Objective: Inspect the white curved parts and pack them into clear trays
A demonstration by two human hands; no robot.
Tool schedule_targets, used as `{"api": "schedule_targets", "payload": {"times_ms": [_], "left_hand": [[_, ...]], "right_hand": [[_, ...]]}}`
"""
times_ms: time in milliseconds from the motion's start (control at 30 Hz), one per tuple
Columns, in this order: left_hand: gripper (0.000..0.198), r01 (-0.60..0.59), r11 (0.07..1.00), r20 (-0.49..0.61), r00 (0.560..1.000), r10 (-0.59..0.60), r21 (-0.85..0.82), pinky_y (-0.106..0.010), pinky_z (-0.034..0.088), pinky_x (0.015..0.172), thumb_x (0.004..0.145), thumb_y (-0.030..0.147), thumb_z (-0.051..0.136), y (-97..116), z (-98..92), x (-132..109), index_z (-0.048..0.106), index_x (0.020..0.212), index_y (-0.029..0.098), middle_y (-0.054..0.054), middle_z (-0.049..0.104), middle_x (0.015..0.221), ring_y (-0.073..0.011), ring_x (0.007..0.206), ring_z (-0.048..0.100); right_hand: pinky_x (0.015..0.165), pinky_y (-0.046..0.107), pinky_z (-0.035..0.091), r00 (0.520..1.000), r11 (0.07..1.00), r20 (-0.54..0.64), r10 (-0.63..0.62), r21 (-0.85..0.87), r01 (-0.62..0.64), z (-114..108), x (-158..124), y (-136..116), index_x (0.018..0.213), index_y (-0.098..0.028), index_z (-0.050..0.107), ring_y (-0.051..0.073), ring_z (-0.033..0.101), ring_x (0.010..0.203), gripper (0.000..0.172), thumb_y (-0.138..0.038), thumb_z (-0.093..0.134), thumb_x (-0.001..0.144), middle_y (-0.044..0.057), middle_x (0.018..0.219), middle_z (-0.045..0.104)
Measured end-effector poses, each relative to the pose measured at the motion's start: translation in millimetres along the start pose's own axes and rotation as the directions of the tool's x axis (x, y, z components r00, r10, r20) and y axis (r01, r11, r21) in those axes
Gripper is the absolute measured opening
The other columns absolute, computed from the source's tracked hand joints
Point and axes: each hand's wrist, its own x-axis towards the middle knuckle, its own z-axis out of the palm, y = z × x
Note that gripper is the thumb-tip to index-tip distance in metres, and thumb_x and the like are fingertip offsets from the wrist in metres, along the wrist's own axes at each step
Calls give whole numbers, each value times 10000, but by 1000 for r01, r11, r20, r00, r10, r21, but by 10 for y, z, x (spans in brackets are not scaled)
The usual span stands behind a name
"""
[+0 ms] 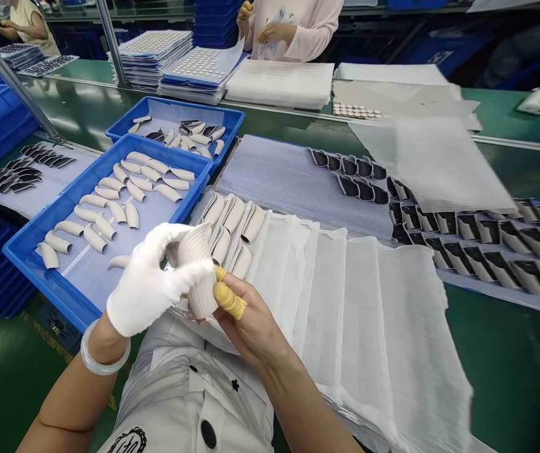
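A beige, ribbed, curved piece (197,267) is held up between my two hands, over the near edge of the bench. My left hand (149,283), in a white glove, is closed round its upper left side. On its lower right side, my right hand (244,318) pinches it with yellow finger cots on the fingertips. Just behind lie similar beige pieces (233,217), set in a white pocketed wrapping sheet (359,314). To the left, a blue tray (29,255) holds many loose curved pieces (104,223).
Behind stands a second blue tray (236,119) with beige and dark pieces. Rows of dark-lined pieces (481,229) lie on a sheet at the right, partly under translucent film (453,163). Across the bench a co-worker (293,31) stands behind stacked sheets (279,82). A metal post (112,44) rises at left.
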Motion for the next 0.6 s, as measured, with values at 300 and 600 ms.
{"api": "schedule_targets", "payload": {"times_ms": [300, 600], "left_hand": [[191, 90, 961, -108, 987, -122, -262, -219, 481, 650, 826, 345, 618, -129, 6, 90, 705, 847, 176, -20, 695, 851, -142, 763, 609], [456, 106, 981, 152, 985, -81, -160, -273, 510, 798, 705, 401, 745, 3, -74, 61, 659, 1103, 195, -60, 670, 1085, -212, 973, 618]], "right_hand": [[543, 245, 428, 998, 994, 63, 32, 104, -38, 6, -6, 85, 940, -130, 686, 134, 610, 626, 381, -491, 588, 866, 84, 866, 642], [460, 213, 366, 983, 911, 175, 59, 392, -125, -47, 20, 162, 929, -130, 686, 109, 564, 555, 363, -478, 626, 843, 76, 828, 647]]}}
